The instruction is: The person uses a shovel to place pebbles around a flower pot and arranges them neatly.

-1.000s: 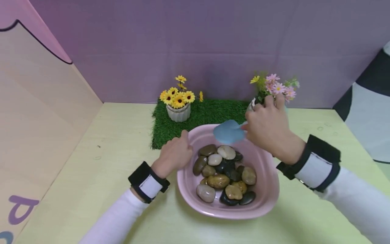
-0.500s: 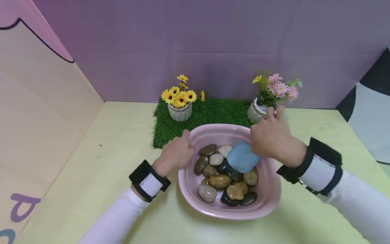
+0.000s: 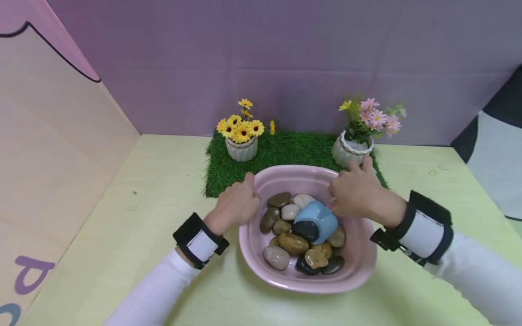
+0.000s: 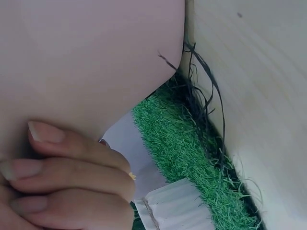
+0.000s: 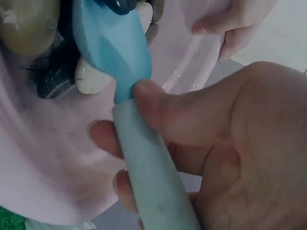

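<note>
A pink plastic basin [image 3: 359, 271] with several smooth stones in it stands before me. My left hand [image 3: 238, 202] grips its left rim; in the left wrist view the curled fingers [image 4: 76, 167] lie against the outer wall. My right hand [image 3: 356, 192] holds a small blue shovel [image 3: 324, 216] over the stones, its blade dipping into the pile. The right wrist view has thumb and fingers around the shovel's pale green handle [image 5: 148, 163]. A black stone [image 3: 306, 231] lies in the mouth of the blade. Brown, white and black stones surround it.
Behind the basin lies a green artificial grass mat [image 3: 293, 147]. On it stand a white pot [image 3: 242, 151] of yellow flowers and another white pot [image 3: 343, 151] of pink flowers, close to my right hand. A purple backdrop [image 3: 285, 68] rises behind.
The shovel has come down from the basin's far rim into the stones and turned, now with a black stone in its blade. The left hand stays on the rim.
</note>
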`<state>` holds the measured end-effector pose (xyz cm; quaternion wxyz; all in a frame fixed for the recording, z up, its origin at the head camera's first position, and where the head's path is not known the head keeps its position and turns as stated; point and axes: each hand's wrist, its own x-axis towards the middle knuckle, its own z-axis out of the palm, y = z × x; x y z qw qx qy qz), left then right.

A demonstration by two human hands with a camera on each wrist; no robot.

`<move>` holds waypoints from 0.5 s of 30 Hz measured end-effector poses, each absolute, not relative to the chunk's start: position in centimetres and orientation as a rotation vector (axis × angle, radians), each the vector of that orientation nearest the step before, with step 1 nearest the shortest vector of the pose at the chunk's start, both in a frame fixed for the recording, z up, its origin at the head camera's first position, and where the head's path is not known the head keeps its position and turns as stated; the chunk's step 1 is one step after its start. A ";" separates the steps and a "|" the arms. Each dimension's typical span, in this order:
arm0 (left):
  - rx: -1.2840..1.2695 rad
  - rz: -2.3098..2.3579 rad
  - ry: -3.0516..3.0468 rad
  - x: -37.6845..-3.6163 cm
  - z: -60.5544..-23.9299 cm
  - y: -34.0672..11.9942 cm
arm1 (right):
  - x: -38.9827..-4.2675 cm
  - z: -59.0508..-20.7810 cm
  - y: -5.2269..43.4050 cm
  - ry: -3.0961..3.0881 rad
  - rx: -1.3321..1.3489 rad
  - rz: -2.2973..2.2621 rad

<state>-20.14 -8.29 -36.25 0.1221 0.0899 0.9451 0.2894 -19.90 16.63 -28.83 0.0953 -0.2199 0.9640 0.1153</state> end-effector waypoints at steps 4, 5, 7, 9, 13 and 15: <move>0.268 0.853 2.748 -20.2 -36.4 -8.3 | -20.1 -29.2 16.6 2.849 -0.680 0.271; 0.267 0.857 2.744 -20.2 -36.4 -8.3 | -20.2 -29.3 16.6 2.841 -0.684 0.258; 0.266 0.863 2.738 -20.2 -36.4 -8.3 | -20.4 -29.3 16.6 2.824 -0.687 0.243; 0.265 0.863 2.739 -20.2 -36.4 -8.3 | -20.6 -29.4 16.7 2.817 -0.710 0.223; 0.265 0.862 2.739 -20.1 -36.2 -8.3 | -21.1 -29.6 16.6 2.822 -0.785 0.192; 0.270 0.869 2.737 -20.1 -36.2 -8.3 | -21.2 -29.5 16.4 2.824 -0.816 0.178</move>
